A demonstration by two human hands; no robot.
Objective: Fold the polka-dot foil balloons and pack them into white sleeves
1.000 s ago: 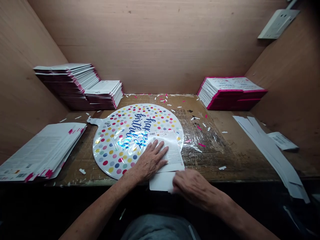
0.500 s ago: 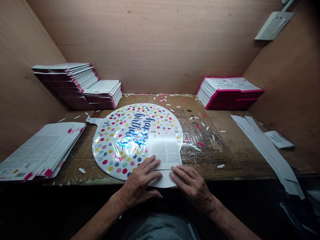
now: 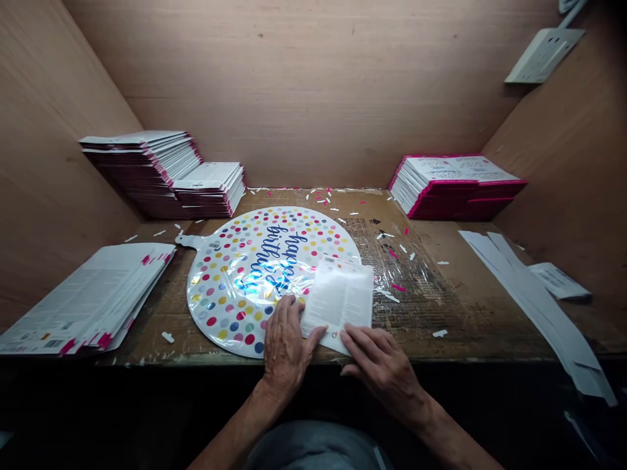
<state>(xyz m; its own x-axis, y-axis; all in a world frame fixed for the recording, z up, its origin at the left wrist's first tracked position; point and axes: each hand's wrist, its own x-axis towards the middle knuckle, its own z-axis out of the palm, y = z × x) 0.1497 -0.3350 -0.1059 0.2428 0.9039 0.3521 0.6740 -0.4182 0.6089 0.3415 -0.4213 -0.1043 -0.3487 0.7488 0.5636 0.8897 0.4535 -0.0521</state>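
Observation:
A white printed card (image 3: 337, 297) lies tilted over the lower right part of a flat, round foil balloon (image 3: 230, 261). Coloured dots and blue "happy birthday" lettering cover the balloon, whose neck points left. My left hand (image 3: 284, 343) is open, its fingers stretched along the card's left edge over the balloon and its thumb on the card's lower left part. At the card's lower right edge, my right hand (image 3: 385, 362) holds it with fingers close together on top and thumb below the edge. The fingers hide the card's near corners.
Loose printed cards (image 3: 83, 294) lie at the left. Folded card stacks stand at the back left (image 3: 147, 176) and back right (image 3: 460, 189). White paper strips (image 3: 533, 313) overhang the right front edge. Small paper scraps dot the cardboard-covered table (image 3: 431, 294); a power socket (image 3: 543, 55) is on the wall.
The card has shifted right and turned, and the white flap at its near edge no longer sticks out past the table edge. My left hand has turned its fingers more upright.

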